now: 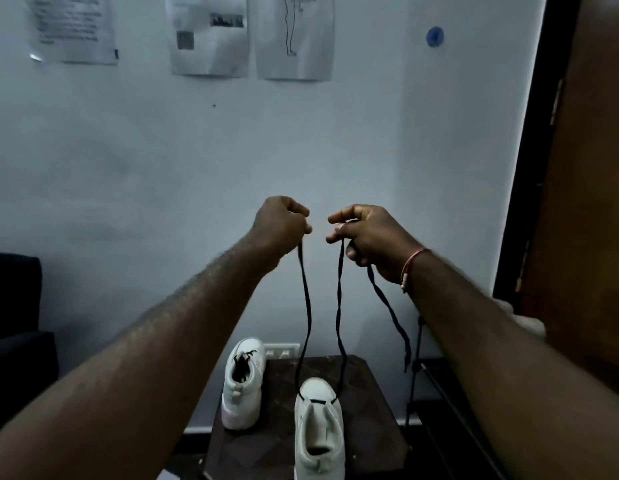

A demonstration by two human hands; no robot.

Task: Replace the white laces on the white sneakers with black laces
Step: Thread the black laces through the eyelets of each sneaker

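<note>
Your left hand (280, 225) and right hand (370, 237) are raised before the wall, each pinching one strand of the black lace (305, 306); both strands drop to the front eyelets of the near sneaker (320, 431) on the table (370, 427); a loose tail hangs from your right hand. The far sneaker (242, 382) stands further left, laced in black; a socket (282, 351) sits behind the table, a dark rack (436, 410) just right of it, a door (585, 202) beyond; papers (211, 32) hang above.
</note>
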